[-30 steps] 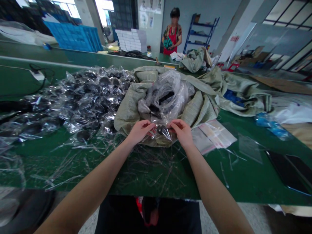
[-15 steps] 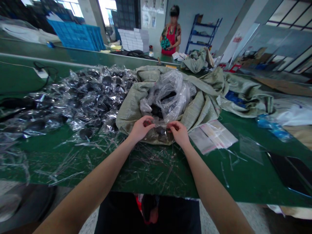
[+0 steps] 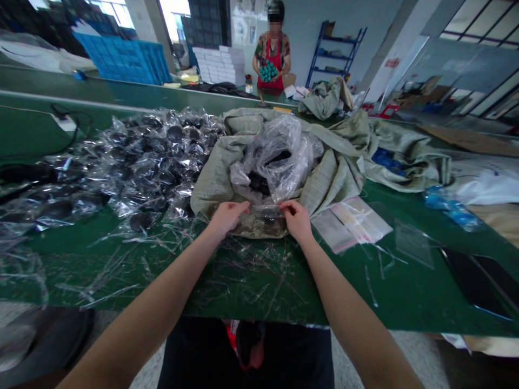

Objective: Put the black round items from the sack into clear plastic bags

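Observation:
My left hand [image 3: 227, 217] and my right hand [image 3: 296, 219] pinch the two sides of a transparent plastic bag [image 3: 263, 212], stretching it between them. The bag lies on the folded lip of a woven grey-green sack [image 3: 332, 183]. Dark items, partly hidden, sit inside a larger plastic bag [image 3: 279, 156] in the sack's mouth. To the left lies a wide heap of round black items in plastic wrap [image 3: 150, 156]. Plastic scraps litter the green work table [image 3: 259, 313] under my forearms.
Flat transparent bags with paper inserts [image 3: 351, 224] lie right of my right hand, with black flat sheets [image 3: 474, 283] near the table's right edge. A co-worker [image 3: 272, 59] stands beyond a far table, by blue crates [image 3: 121, 56] and white boxes [image 3: 219, 65].
My hands have drawn slightly apart and lowered, pulling the plastic flatter between them. The co-worker has shifted left along the far table.

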Available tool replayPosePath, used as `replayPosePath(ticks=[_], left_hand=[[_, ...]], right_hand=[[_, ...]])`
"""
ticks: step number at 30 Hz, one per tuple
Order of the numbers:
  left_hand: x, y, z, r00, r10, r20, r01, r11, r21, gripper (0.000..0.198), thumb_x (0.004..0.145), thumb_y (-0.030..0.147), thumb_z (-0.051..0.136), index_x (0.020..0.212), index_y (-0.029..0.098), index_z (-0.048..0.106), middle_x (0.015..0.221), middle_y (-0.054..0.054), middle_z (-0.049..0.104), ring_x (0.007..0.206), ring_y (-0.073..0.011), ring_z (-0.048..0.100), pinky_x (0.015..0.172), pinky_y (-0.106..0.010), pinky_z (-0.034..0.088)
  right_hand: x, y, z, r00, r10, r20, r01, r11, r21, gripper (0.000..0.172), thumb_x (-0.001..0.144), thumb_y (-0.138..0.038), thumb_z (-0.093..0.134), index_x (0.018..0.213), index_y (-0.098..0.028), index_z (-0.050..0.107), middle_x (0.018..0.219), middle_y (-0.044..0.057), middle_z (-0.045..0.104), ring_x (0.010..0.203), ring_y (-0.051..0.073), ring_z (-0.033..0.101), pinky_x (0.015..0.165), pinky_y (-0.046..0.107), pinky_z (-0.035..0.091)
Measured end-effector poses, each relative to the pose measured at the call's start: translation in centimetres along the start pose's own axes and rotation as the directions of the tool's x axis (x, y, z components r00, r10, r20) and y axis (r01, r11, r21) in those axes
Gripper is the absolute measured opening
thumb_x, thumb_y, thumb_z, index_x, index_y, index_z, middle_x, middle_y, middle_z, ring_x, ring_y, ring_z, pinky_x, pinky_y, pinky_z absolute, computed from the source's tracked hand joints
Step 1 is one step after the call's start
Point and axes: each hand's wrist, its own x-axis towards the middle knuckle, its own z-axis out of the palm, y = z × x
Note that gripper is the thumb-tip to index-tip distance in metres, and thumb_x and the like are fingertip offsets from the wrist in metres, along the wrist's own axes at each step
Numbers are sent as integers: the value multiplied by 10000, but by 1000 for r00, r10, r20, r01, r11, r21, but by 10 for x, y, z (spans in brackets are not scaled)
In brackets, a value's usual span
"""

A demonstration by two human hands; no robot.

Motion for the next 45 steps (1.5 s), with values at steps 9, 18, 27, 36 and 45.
replayPosePath(ticks=[9,18,27,36,45], left_hand=[[-5,-4,0,970,-103,220,130,985,-115,367,611,378,822,793,120,634,440,125,257,369,-24,178,383,-206,94],[-2,-11,12,994,-28,109,0,968,252,322,690,412,721,806,112,719,403,81,387,373,-57,270,411,-228,161],[7,-26,24,972,229,51,-233,921,311,325,668,427,731,800,131,739,711,-35,696,628,-143,574,591,-239,401],[-3,-17,29,957,175,232,-170,985,-39,448,720,392,732,1081,131,685,767,-38,696,478,-63,457,455,-200,309],[-10,-9,21,961,172,215,-139,977,-164,616,686,457,750,1193,131,619,611,53,528,384,-9,245,362,-189,136]], right_hand=[[0,2,-1,1000,18,7,-18,1000,-12,119,782,-212,497,749,-224,610,930,28,708,861,199,641,823,341,494],[1,6,-1,993,111,36,-114,988,103,103,752,-250,506,720,-221,599,900,28,676,771,184,623,686,323,557],[2,10,0,988,149,39,-154,966,206,79,739,-266,530,696,-221,579,827,18,644,763,180,628,707,346,579],[-3,-9,1,993,116,6,-114,966,234,104,755,-297,573,698,-220,614,969,41,689,883,204,651,766,367,573],[-3,-35,-14,977,209,31,-208,926,315,330,796,-517,576,883,-211,663,849,31,682,719,171,624,619,295,523]])
